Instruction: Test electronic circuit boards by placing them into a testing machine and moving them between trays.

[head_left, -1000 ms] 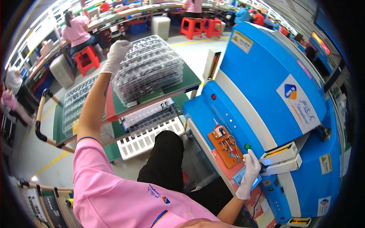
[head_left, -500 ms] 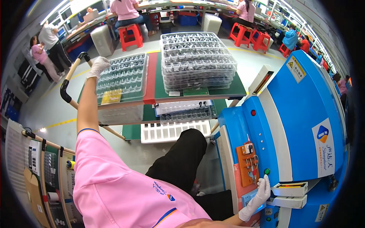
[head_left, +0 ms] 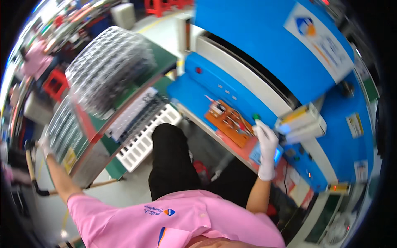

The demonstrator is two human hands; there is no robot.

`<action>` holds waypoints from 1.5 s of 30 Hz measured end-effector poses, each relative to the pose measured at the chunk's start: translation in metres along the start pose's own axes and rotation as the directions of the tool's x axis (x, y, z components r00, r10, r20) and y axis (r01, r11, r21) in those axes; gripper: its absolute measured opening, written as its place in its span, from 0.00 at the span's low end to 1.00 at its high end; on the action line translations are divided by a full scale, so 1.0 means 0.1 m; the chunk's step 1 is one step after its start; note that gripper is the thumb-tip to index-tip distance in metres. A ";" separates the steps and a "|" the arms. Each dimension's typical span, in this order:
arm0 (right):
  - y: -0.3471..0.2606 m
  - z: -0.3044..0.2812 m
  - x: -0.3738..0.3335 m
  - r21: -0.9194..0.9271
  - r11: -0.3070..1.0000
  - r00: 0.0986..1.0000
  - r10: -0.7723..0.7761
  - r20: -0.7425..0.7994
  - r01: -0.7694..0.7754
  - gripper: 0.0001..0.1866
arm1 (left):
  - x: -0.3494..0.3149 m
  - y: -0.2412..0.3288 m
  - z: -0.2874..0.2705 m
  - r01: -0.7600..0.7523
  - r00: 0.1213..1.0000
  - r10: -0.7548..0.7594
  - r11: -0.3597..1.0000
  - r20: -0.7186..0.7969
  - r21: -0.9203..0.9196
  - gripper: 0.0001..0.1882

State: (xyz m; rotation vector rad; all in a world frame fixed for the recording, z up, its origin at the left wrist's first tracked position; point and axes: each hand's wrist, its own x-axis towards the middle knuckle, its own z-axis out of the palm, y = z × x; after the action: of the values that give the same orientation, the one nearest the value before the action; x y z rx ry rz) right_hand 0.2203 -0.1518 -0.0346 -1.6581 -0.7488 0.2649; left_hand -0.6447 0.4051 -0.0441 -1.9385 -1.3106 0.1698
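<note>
My right hand [head_left: 266, 144], in a white glove, reaches up at the blue machine [head_left: 256, 45]. Its outstretched fingertips are at the green button [head_left: 256, 117], seemingly touching it; nothing shows in the fingers. Left of that hand lies an orange-brown fixture board [head_left: 229, 123] with metal clamps on it. A small blue box with a lit screen [head_left: 278, 155] is partly behind the hand. At the far left my gloved left hand [head_left: 44, 145] is beside the clear plastic tray [head_left: 62, 128] on the cart. Motion blurs its fingers, so its grip is unclear.
A tall stack of clear blister trays [head_left: 107, 68] stands on the green-topped cart. Below it sits a white slotted tray [head_left: 147, 138]. The cart's bent tube handle [head_left: 33, 175] is at the left. Red stools [head_left: 56, 84] and a seated person in pink are beyond.
My view has swung right, shifting the cart left and the machine toward the middle. The machine's blue cover now stands with a dark gap below it. My right hand remains by the green button.
</note>
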 end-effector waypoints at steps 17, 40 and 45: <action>-0.35 0.26 0.10 -0.510 0.787 0.937 -0.315 0.151 0.346 0.16 | 0.61 2.62 -4.08 0.019 0.975 -0.205 -0.296 0.082 -0.955 0.13; -0.63 0.26 0.15 -0.448 0.819 0.912 -0.410 -0.016 0.360 0.14 | 0.31 6.38 -5.52 -0.354 0.912 -0.275 -0.149 -0.305 -0.923 0.15; -0.55 0.05 -0.19 -0.278 0.954 0.988 -0.139 -0.071 0.114 0.12 | 0.28 6.52 -5.51 -0.274 0.941 -0.252 -0.181 -0.225 -0.944 0.21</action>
State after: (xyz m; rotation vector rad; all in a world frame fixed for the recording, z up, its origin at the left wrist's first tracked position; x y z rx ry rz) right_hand 0.1855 -0.1566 0.0119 -1.8594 -0.8485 -0.0066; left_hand 0.1222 0.0307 -0.0843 -2.9732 -1.1215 -1.8272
